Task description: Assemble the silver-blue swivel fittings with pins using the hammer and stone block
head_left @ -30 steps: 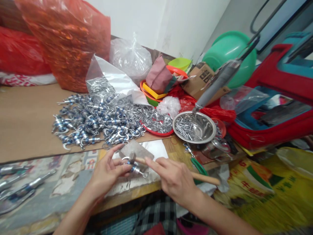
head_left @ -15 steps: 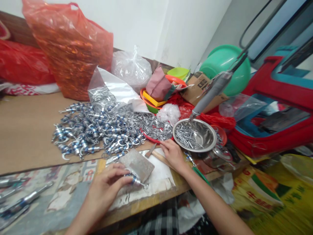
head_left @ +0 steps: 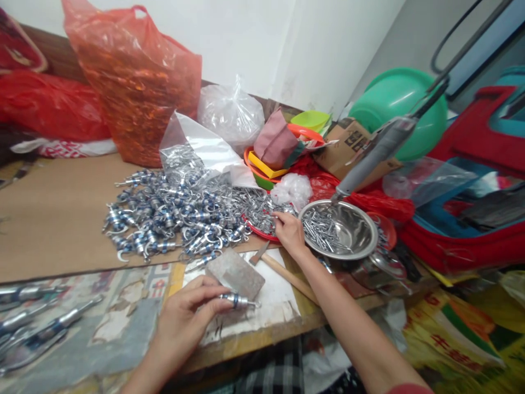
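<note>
My left hand point(head_left: 186, 317) pinches a small silver and blue metal swivel clip point(head_left: 237, 300) over a white sheet, just in front of a grey stone block point(head_left: 235, 273). My right hand point(head_left: 289, 232) reaches forward, fingers pinched in the red tray of small metal parts point(head_left: 262, 210); what they hold is too small to make out. A wooden-handled hammer point(head_left: 283, 271) lies on the board beside my right wrist. A heap of finished silver and blue clips point(head_left: 164, 216) lies on the brown cardboard behind.
A steel bowl of pins point(head_left: 339, 230) stands right of my right hand, with a grey rotary tool point(head_left: 375, 153) hanging over it. Orange and red bags, clear bags, coloured bowls, a green basin point(head_left: 400, 106) and a red crate fill the back and right.
My right hand let go of the hammer, which now lies on the board, and reached forward to the red tray. My left hand still holds the clip, now lifted slightly toward me.
</note>
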